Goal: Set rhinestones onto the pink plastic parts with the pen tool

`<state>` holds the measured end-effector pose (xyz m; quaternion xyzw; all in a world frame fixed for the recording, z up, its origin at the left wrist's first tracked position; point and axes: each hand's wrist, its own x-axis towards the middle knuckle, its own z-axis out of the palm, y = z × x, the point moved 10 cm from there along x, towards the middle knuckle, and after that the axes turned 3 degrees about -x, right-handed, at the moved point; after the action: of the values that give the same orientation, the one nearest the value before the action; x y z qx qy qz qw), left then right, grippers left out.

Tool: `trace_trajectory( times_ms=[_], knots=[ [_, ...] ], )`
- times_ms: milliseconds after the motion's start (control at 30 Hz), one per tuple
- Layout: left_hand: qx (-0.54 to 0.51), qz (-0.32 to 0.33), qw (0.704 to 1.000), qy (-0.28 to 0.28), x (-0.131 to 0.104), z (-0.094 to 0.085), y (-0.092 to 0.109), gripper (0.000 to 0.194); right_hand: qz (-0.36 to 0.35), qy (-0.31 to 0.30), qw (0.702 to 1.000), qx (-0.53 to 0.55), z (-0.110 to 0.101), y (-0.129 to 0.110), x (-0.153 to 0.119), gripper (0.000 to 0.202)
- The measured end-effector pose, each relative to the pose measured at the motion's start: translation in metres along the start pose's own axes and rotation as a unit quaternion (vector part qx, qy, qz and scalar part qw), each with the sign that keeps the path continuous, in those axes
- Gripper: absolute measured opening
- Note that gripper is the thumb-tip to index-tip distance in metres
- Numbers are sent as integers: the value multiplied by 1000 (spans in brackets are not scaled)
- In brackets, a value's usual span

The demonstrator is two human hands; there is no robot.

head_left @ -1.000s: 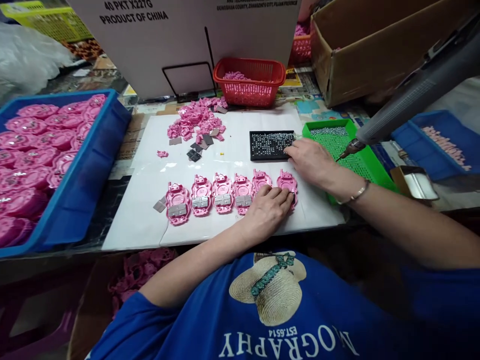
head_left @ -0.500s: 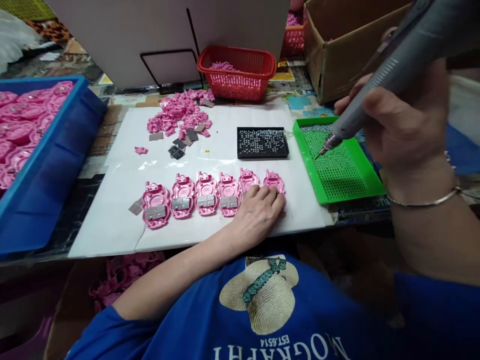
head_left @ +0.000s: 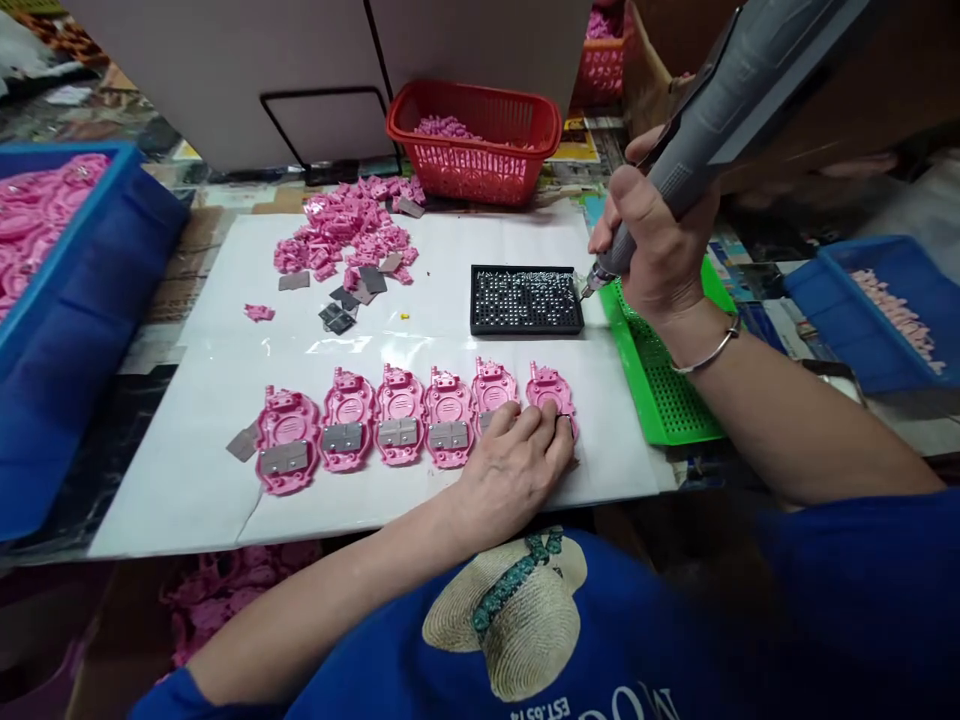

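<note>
Several pink plastic casings (head_left: 400, 400) lie in a row on the white board, with grey metal plates (head_left: 343, 437) across their lower parts. My left hand (head_left: 514, 465) rests over the two rightmost casings, its fingers bent onto the last pink casing (head_left: 550, 384) and pressing on it. A grey electric screwdriver (head_left: 686, 165) is gripped in my right hand (head_left: 660, 235), raised over the board's right side. Its tip points down at the right edge of a black perforated tray (head_left: 526, 300) full of small screws. Whether a screw is on the tip cannot be made out.
Pink parts (head_left: 345, 230) and loose plates lie at the back left of the board. A red basket (head_left: 476, 165) stands behind. A green tray (head_left: 675, 400) is under my right forearm; blue bins (head_left: 127, 230) stand at both sides.
My right hand and the screwdriver have moved left, from over the green tray to the black tray's edge. My left hand stays on the casings. The view has shifted slightly.
</note>
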<state>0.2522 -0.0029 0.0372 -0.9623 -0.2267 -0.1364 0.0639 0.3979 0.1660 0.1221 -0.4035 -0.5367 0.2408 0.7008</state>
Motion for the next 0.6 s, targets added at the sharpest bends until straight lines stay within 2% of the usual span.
trace_trajectory(
  times_ms=[333, 600],
  knots=[
    [-4, 0, 1000, 5, 0, -1, 0, 30, 16, 21, 1000, 6, -4, 11, -2, 45],
    [2, 2, 1000, 2, 0, 0, 0, 29, -14, 6, 1000, -13, -6, 19, 0, 37]
  ],
)
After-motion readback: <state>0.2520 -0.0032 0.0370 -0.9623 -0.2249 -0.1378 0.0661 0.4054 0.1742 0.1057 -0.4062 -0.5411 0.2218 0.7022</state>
